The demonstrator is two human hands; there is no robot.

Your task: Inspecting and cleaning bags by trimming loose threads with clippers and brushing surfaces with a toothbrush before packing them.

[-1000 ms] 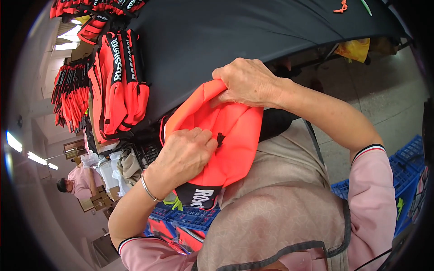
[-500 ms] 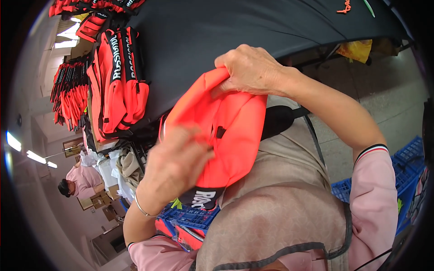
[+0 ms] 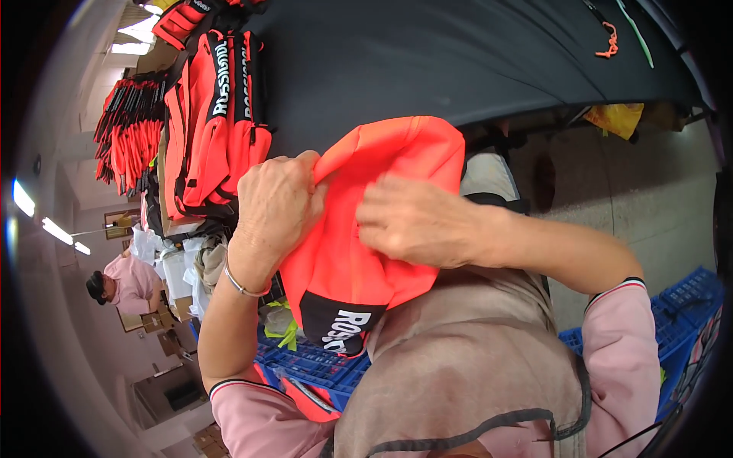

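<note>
Here both hands (image 3: 279, 202) grip an orange bag (image 3: 359, 244).

Counted items in view:

- Orange fabric bags in the hands: one (image 3: 359, 229), with one black lettered band at its lower end.
- Hands on that bag: two, the left hand (image 3: 279, 202) and the right hand (image 3: 416, 221).
- Metal bangles: one (image 3: 240, 282), on the left wrist.
- Stacks of finished orange-and-black bags on the black table (image 3: 458, 61): two, the near stack (image 3: 214, 122) and the far stack (image 3: 122, 141); items per stack cannot be counted.
- Loose orange cords on the table: one (image 3: 608, 42).
- Blue plastic crates: at least two, (image 3: 305, 362) and (image 3: 679, 305).
- Other persons: one (image 3: 122, 282).
</note>
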